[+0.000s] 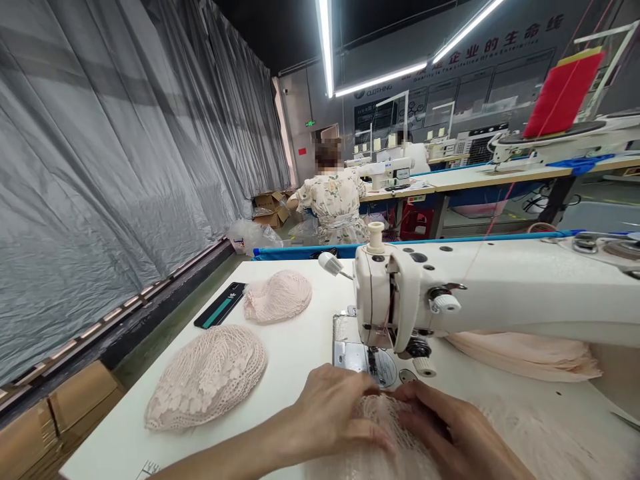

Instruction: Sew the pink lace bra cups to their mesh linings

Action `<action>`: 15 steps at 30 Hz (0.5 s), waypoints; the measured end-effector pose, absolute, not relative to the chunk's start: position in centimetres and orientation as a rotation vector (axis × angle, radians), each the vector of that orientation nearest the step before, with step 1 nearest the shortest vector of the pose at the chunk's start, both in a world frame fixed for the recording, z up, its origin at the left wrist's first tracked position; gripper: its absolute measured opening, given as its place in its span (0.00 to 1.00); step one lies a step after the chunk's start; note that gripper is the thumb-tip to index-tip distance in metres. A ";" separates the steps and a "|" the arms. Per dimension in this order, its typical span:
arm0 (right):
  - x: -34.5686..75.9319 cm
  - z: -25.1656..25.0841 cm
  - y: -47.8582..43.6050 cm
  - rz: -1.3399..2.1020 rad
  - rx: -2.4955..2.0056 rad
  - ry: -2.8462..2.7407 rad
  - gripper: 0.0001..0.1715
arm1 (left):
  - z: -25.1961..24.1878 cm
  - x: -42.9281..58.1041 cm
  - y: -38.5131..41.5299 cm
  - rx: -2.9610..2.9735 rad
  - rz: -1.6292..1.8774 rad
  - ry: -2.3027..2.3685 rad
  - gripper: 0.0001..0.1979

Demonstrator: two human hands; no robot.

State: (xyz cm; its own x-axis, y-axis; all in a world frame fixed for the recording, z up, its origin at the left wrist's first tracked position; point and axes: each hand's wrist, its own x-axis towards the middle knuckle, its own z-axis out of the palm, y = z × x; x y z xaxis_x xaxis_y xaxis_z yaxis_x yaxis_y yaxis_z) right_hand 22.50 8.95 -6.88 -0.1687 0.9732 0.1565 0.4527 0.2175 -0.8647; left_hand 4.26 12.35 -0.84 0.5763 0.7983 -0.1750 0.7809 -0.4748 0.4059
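Observation:
My left hand [336, 415] and my right hand [445, 427] both grip a pale pink lace piece [384, 427], just in front of the needle area of a white sewing machine [480, 280]. The fingers of each hand are bent and closed on the lace, and the fingertips come close together at its far edge. The metal presser foot [373, 360] stands just beyond them on the needle plate. To the left, a lace cup [210, 377] lies on the white table [295, 373]. Behind it is a second, smoother-looking lace cup [280, 297].
A black and green flat case [220, 305] lies beside the cups. Folded peach fabric [525, 357] sits behind the machine arm, with more lace [540, 437] at right. A person [333, 200] sits ahead, back turned. Cardboard boxes [85, 400] stand at lower left.

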 end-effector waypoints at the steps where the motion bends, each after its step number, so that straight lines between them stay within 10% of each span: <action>1: 22.6 -7.0 9.0 0.861 -1.331 -1.756 0.13 | -1.1 4.5 12.5 2.382 0.032 1.252 0.22; 5: 23.1 -7.9 9.4 0.789 -1.304 -1.834 0.14 | -1.2 4.8 13.0 2.341 -0.036 1.210 0.07; 15: 22.7 -7.5 9.4 -0.245 -0.849 -2.187 0.20 | -1.1 5.2 15.3 2.451 -0.213 1.161 0.08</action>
